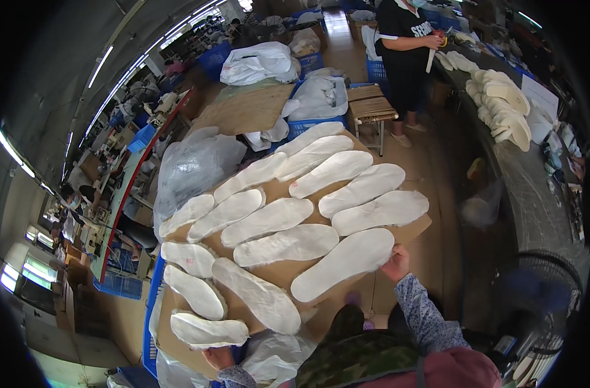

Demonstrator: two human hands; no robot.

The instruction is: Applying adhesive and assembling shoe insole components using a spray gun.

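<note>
White fleecy shoe insoles (286, 246) lie in slanting rows on a brown cardboard sheet (279, 268). At the sheet's near left edge, my left hand (218, 357) is closed at the lower rim of a short insole (207, 330); its fingers are partly hidden. My right hand (397, 264) has curled fingers on the toe end of a large insole (342, 265) at the near right. Between them lies a long, slanted insole (256, 294). Faint red marks show on a few insoles.
Under the sheet is a blue crate (151, 323). A clear plastic bag (195, 168) bulges at its left. Right, a dark workbench (524, 187) bears stacked insoles (499, 103); a black fan (547, 291) stands near. A person (408, 58) stands beyond, by a stool (371, 103).
</note>
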